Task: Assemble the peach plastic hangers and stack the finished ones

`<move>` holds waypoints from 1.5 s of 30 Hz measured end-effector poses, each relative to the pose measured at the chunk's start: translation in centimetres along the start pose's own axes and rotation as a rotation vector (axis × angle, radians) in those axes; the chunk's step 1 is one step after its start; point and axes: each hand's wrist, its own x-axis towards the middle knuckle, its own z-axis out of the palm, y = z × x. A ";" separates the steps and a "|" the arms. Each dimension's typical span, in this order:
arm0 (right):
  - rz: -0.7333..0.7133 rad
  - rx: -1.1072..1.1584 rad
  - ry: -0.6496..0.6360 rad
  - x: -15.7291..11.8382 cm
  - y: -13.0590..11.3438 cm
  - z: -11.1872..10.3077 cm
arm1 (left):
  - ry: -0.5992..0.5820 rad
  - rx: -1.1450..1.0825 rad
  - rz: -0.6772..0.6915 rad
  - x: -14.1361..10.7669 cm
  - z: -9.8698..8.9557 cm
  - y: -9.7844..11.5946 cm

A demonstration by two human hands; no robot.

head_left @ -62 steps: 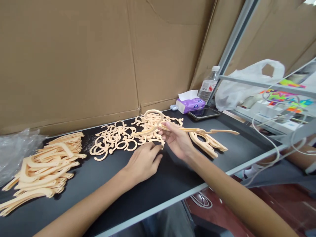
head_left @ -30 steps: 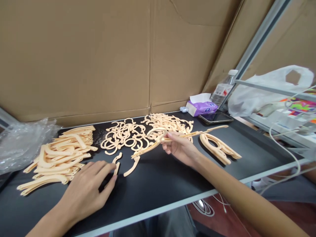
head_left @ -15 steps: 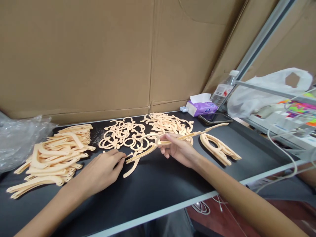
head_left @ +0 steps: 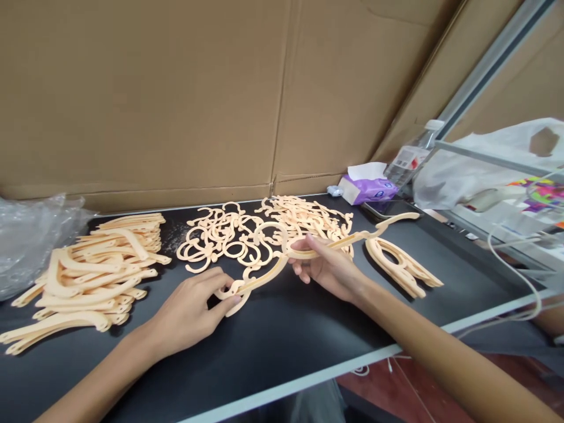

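A long beige jointed plastic piece point(head_left: 268, 275) with a curved hook at its middle is held above the dark table. My right hand point(head_left: 321, 261) is closed around its middle, thumb on top. My left hand point(head_left: 205, 302) pinches its left end between thumb and fingers, where a small curved part meets it. Behind my hands lie a pile of beige hooks point(head_left: 238, 249) and a pile of small beige parts point(head_left: 299, 214). Curved beige arms point(head_left: 92, 276) are stacked at the left. Some joined beige pieces point(head_left: 396, 267) lie folded right of my right hand.
Clear plastic wrap point(head_left: 35, 241) sits at the far left. At the back right are a purple tissue pack point(head_left: 370, 189), a bottle point(head_left: 412, 158), a phone point(head_left: 390, 209) and a metal shelf with a white bag point(head_left: 484, 158). A white cable hangs at the right.
My left hand has moved right onto the left end of the long piece. The piece's right end now bends more at its joint. The view has shifted slightly.
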 end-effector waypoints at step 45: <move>0.138 -0.106 0.027 3.1 2.7 4.6 | 0.288 0.254 0.245 -0.2 -1.4 -1.9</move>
